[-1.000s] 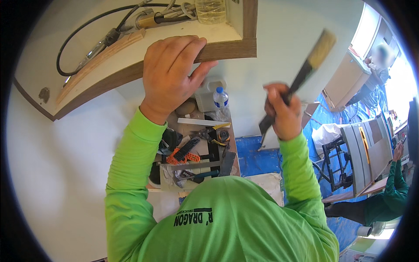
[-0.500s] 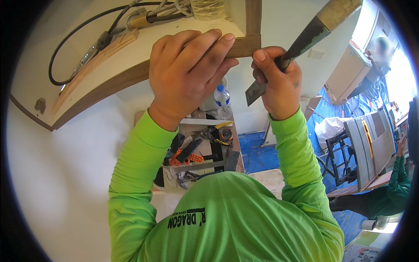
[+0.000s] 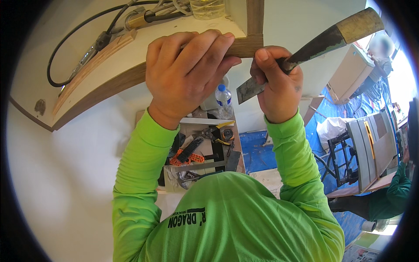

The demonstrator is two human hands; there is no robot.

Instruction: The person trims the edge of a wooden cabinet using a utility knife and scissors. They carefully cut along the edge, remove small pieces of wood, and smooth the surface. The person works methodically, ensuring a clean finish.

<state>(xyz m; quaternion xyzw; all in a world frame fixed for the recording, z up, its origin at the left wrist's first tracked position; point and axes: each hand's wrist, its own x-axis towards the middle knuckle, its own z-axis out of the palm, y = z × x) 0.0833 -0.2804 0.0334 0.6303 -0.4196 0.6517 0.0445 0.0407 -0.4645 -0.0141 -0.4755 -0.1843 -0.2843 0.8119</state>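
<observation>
My left hand lies across the brown wooden edging of a white shelf, its fingers over the front edge and its thumb below, gripping it. Close by, to the right of the shelf's corner, my right hand is closed around a chisel. The chisel slants up to the right, with its worn pale handle end at the upper right. Its flat grey blade points down and left, out past my fingers and below the edging. A brown upright rises from the shelf corner.
On the shelf lie a black cable, wood strips and a jar of yellowish liquid. Below are a water bottle, orange pieces and several tools. At right, two people work near a panel-topped stand over blue sheeting.
The chisel has tilted flatter in my right hand, its handle end swinging right and down and its blade tip moving left. My left hand stays on the edging, shifted slightly left.
</observation>
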